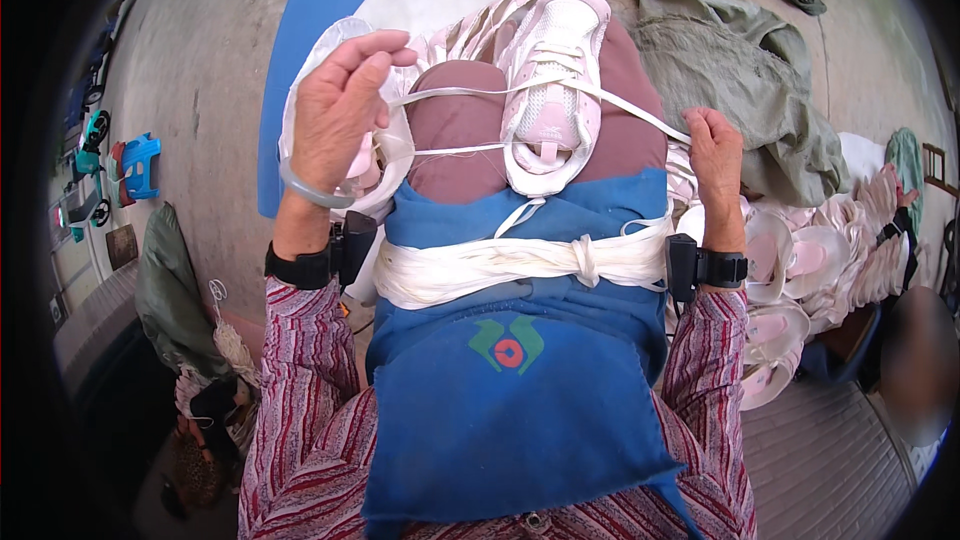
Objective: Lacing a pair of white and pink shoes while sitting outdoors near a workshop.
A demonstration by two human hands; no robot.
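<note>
A white and pale pink sneaker (553, 100) rests on my thighs, its heel opening toward me and its laces part-way up the front. From it a white shoelace (640, 118) stretches out to both sides. My right hand (715, 155) pinches the lace's right end, fingers closed. The left stretch meets my left hand (345, 115), raised left of the shoe with its fingers curled and the lace at its lower fingers; the grip itself is partly hidden. A bundle of white laces (470, 272) lies tied across my lap on a blue apron (510, 420).
Beside my left knee stands a white-lined container (395, 165) with pink-white shoe parts. More shoes (790, 255) are piled at my right. A grey-green cloth (715, 70) lies ahead right, a blue mat (310, 40) ahead left. A blue plastic stool (142, 165) stands far left.
</note>
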